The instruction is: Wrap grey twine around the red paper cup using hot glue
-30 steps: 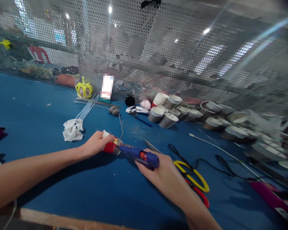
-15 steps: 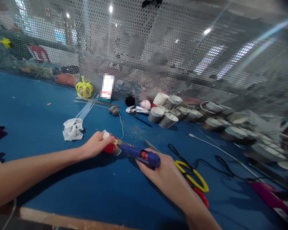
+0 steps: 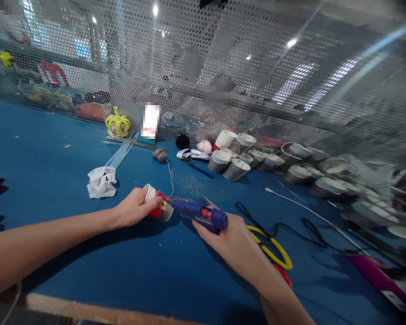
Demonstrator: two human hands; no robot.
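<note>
1. Between the two hands, just ahead of the left hand (image 3: pixel 133 207): red and white paper cup (image 3: pixel 159 212), tilted on its side, white rim toward upper left, grey-banded base toward lower right; resting on the desk (image 3: pixel 128 266) or just above it, cannot tell
2. Left hand: thumb over the cup's wall, fingers mostly hidden behind; pinching the cup, hence the nearer hand
3. Right hand (image 3: pixel 228 237): wrapped round a blue glue gun (image 3: pixel 198 211); finger detail hidden, trigger pressure cannot tell
4. Key relation: gun's long axis runs from right hand up and leftward, nozzle aimed at the cup's banded side; contact with the wall cannot tell
5. Grey yarn ball (image 3: pixel 160 155) beyond the cup, its strand trailing down toward the cup's far side
6. Scissors (image 3: pixel 279 253) beside and partly under the right hand, blade tips near the gun; black cable (image 3: pixel 284 227) to their right
7. Crumpled white paper (image 3: pixel 102 183) left of the cup; grey-wrapped cups (image 3: pixel 237 169) farther right; nothing seen between nozzle and cup
</note>
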